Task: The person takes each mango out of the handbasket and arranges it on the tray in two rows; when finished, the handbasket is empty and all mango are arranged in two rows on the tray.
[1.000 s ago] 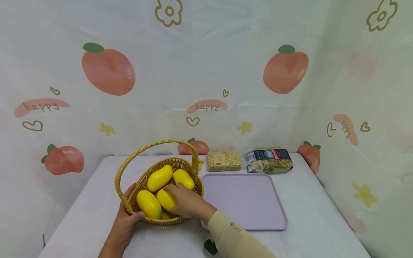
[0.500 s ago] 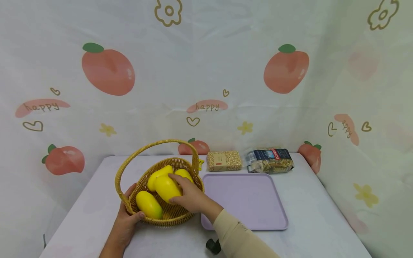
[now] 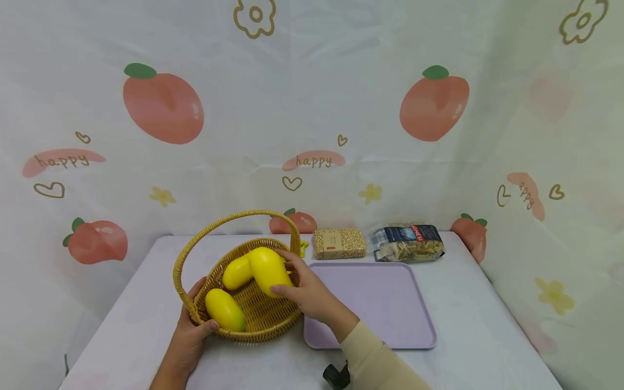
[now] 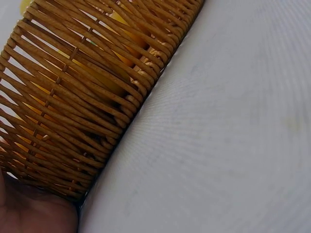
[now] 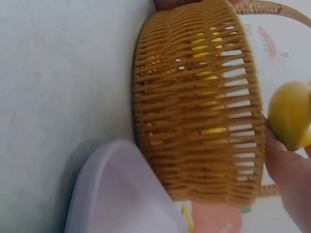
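A yellow mango (image 3: 269,271) is gripped by my right hand (image 3: 312,290), thumb on its near side, above the right part of a wicker basket (image 3: 265,325). In the right wrist view the held mango (image 5: 289,114) shows above the basket rim. My left hand (image 3: 192,330) holds the basket's left side, thumb over the rim. Inside the basket lie a mango with a greenish end (image 3: 225,310) at the front left and another mango (image 3: 237,272) behind, partly covered by the held one. A further mango behind my right hand is mostly hidden.
A lilac tray (image 3: 370,306) lies right beside the basket. Behind it stand a pack of pale grains (image 3: 338,243) and a bag of pasta (image 3: 408,242). A small yellow item (image 3: 303,248) peeks out behind the basket. The table backs onto a printed curtain (image 3: 312,97).
My right hand has lifted the mango from the basket's middle and moved it up and to the right. My left hand and the basket have stayed in place.
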Tool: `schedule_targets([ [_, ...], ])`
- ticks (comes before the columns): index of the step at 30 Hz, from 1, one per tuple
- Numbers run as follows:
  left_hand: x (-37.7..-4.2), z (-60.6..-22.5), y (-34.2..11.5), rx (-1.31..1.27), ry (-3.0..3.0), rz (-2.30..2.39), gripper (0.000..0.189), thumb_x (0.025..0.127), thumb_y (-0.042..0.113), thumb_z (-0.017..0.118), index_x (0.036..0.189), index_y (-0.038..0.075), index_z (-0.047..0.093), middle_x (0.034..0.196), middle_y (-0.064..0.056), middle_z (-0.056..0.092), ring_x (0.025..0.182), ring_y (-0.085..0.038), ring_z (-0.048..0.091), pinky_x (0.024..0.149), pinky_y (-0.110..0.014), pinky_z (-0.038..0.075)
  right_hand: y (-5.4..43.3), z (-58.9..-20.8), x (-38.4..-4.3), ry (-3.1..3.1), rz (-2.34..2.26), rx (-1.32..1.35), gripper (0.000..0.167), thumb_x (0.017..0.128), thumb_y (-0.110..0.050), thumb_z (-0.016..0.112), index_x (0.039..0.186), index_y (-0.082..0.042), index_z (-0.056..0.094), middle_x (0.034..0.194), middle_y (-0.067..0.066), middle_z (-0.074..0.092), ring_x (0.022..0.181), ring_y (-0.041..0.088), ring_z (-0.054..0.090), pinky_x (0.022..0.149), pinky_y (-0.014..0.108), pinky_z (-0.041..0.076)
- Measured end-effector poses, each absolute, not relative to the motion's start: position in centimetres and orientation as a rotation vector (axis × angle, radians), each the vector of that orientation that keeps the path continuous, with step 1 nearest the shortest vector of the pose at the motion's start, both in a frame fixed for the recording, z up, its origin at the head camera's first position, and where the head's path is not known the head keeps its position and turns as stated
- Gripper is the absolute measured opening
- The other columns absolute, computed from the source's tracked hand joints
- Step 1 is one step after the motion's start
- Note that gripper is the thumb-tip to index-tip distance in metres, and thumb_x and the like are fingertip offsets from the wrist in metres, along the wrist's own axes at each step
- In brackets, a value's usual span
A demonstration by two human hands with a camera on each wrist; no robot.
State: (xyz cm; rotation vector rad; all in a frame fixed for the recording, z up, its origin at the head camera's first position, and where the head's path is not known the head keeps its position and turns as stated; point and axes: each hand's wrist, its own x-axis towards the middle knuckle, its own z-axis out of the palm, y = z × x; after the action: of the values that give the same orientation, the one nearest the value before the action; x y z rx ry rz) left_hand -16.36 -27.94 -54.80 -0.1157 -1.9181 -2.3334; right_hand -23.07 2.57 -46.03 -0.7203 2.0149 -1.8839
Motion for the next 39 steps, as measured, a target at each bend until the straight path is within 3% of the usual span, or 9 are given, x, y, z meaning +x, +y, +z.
schedule_targets([
  [12, -16.4, -54.9, -28.1, -0.132, -1.903, -2.341, 0.093, 0.102, 0.009, 0.08, 0.175, 0.021, 0.023, 0.169, -0.004, 0.031, 0.144, -0.011, 0.045, 0.113, -0.019, 0.04, 6.8, -46.3, -21.9, 1.944, -2.042, -0.689, 0.075, 0.106, -0.014, 0.075, 0.169, -0.028, 0.036, 0.152, 0.019, 0.047, 0.134, 0.035, 0.057, 0.101, 0.042, 0.056],
  [22, -16.4, -54.7, -27.9, -0.123, -1.899, -2.339, 0.093, 0.102, 0.009, 0.079, 0.175, 0.02, 0.023, 0.169, -0.003, 0.031, 0.143, -0.009, 0.045, 0.113, -0.018, 0.039, 10.0, -48.5, -22.0, 2.01, -2.109, -0.535, 0.078, 0.104, -0.011, 0.078, 0.169, -0.019, 0.036, 0.151, 0.021, 0.048, 0.134, 0.038, 0.056, 0.099, 0.039, 0.056],
  [27, -16.4, -54.8, -27.9, -0.131, -1.905, -2.341, 0.094, 0.102, 0.01, 0.08, 0.175, 0.02, 0.022, 0.17, -0.004, 0.029, 0.144, -0.009, 0.044, 0.113, -0.019, 0.038, 11.4, -50.0, -22.4, 2.107, -2.112, -0.373, 0.08, 0.101, -0.008, 0.08, 0.168, -0.011, 0.038, 0.144, 0.022, 0.053, 0.127, 0.036, 0.06, 0.095, 0.036, 0.057],
  [33, -16.5, -54.8, -27.9, -0.129, -1.91, -2.325, 0.094, 0.101, 0.012, 0.081, 0.175, 0.02, 0.023, 0.17, -0.004, 0.03, 0.144, -0.01, 0.043, 0.113, -0.019, 0.038, 12.8, -50.9, -23.3, 2.288, -2.004, -0.112, 0.075, 0.097, -0.012, 0.084, 0.162, -0.005, 0.047, 0.134, 0.022, 0.062, 0.112, 0.034, 0.064, 0.089, 0.041, 0.058],
  [39, -16.4, -54.7, -28.0, -0.121, -1.918, -2.327, 0.094, 0.101, 0.011, 0.081, 0.175, 0.02, 0.023, 0.17, -0.003, 0.03, 0.144, -0.011, 0.043, 0.113, -0.018, 0.039, 13.2, -51.6, -23.8, 2.389, -1.871, 0.01, 0.073, 0.097, -0.014, 0.084, 0.159, -0.001, 0.048, 0.131, 0.021, 0.063, 0.113, 0.035, 0.061, 0.091, 0.044, 0.056],
])
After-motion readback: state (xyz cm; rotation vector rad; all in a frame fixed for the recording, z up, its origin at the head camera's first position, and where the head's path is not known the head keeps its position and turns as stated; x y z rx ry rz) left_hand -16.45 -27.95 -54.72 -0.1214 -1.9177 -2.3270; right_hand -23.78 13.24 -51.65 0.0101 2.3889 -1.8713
